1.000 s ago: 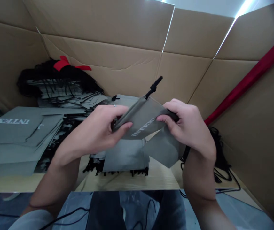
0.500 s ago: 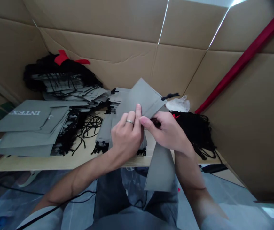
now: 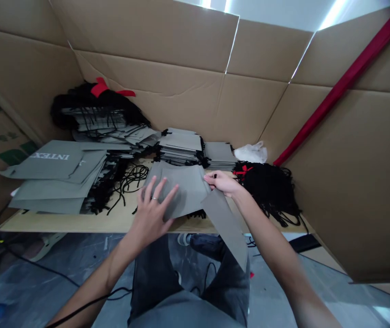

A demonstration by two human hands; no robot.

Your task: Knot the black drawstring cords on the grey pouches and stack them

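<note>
Grey fills my grip: my open left hand [image 3: 152,216], fingers spread, is over a flat grey bag [image 3: 181,191], its fingertips at or just on the surface. My right hand [image 3: 222,184] reaches in from the other side, fingertips at the bag's upper right corner. Whether they pinch it, I cannot tell. A long grey panel [image 3: 226,228] slants from the bag past the edge of the pale wooden board [image 3: 95,223] and hangs in the air.

Just right of my right hand lies a tangle of black cords with red ribbon [image 3: 268,191], and a white plastic bag [image 3: 251,153] sits behind it. Two stacks of grey bags [image 3: 180,148] stand behind my hands, while loose black cords [image 3: 132,180] lie to the left. Further left are grey bags printed INTEX [image 3: 51,159], and at the back is a corded pile [image 3: 94,120]. Brown cardboard walls [image 3: 147,91] surround it all, a red pole [image 3: 338,86] running along the right one.
</note>
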